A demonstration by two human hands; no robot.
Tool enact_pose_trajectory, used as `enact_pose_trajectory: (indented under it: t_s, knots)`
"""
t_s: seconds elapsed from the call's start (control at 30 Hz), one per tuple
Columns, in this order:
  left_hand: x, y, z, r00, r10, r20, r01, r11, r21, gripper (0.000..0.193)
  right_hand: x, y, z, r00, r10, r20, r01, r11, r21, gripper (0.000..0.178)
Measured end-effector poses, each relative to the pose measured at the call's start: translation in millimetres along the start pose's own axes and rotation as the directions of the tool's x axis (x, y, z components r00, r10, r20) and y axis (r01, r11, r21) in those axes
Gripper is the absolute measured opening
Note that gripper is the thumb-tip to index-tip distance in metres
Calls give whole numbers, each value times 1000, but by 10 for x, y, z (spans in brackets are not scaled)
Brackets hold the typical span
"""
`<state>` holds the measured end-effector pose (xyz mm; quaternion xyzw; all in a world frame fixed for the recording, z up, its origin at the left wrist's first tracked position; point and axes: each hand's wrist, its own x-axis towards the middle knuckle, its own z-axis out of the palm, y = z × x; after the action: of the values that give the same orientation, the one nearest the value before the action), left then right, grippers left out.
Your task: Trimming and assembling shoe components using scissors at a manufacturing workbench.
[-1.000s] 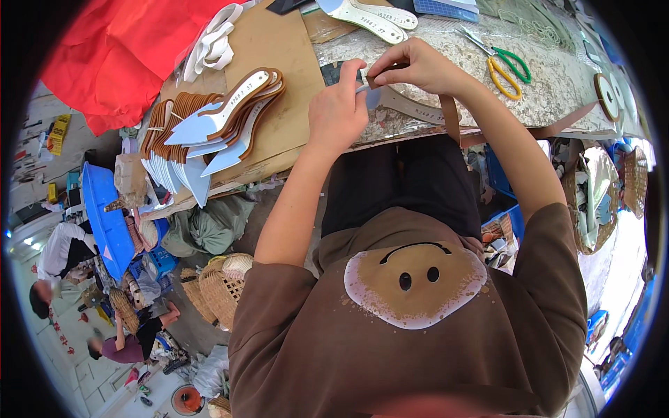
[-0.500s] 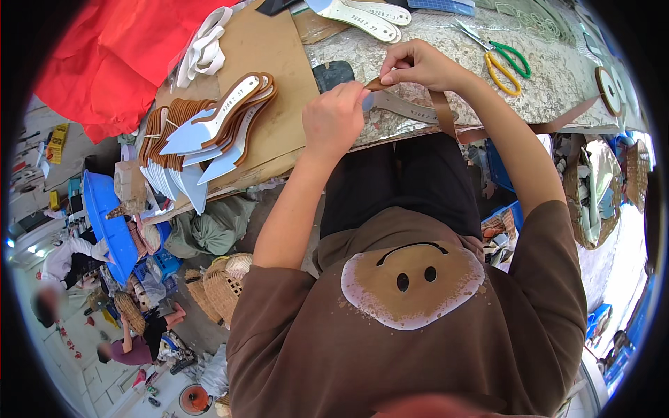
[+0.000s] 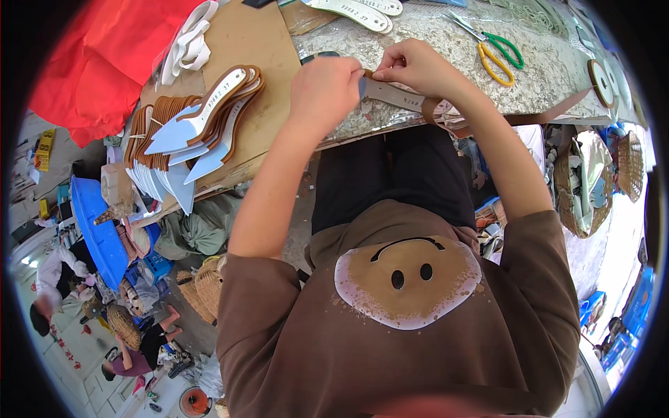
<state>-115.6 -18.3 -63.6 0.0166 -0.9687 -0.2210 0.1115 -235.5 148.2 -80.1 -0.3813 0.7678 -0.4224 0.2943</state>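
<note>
Head view: left hand (image 3: 324,87) and right hand (image 3: 411,66) meet at the near edge of the speckled tabletop (image 3: 418,35), each grip pinched closed on one end of a grey shoe insole (image 3: 390,94) with a brown strap (image 3: 488,115) trailing rightward along the edge. Further left, a stack of brown-edged insoles (image 3: 195,122) lies fanned on cardboard (image 3: 258,42); beyond the hands lie green-handled scissors (image 3: 491,49) and white insoles (image 3: 355,8).

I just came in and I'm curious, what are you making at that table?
A person at a speckled stone worktable has both hands on a brown leather strap with a grey lining. The left hand and right hand pinch it at one end. A fanned stack of brown and white pointed shoe insoles lies to the left, green-handled scissors to the right.
</note>
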Motion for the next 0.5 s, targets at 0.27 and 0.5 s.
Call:
enact_pose_trajectory:
  t_s: [0.27, 0.5]
  knots:
    - [359, -4, 11, 959, 115, 260, -142, 986, 89, 14, -215, -109, 333, 927, -203, -317, -57, 758, -650, 14]
    - [681, -143, 177, 816, 320, 482, -282, 947, -152, 25, -249, -71, 341, 931, -198, -306, -81, 706, -703, 12]
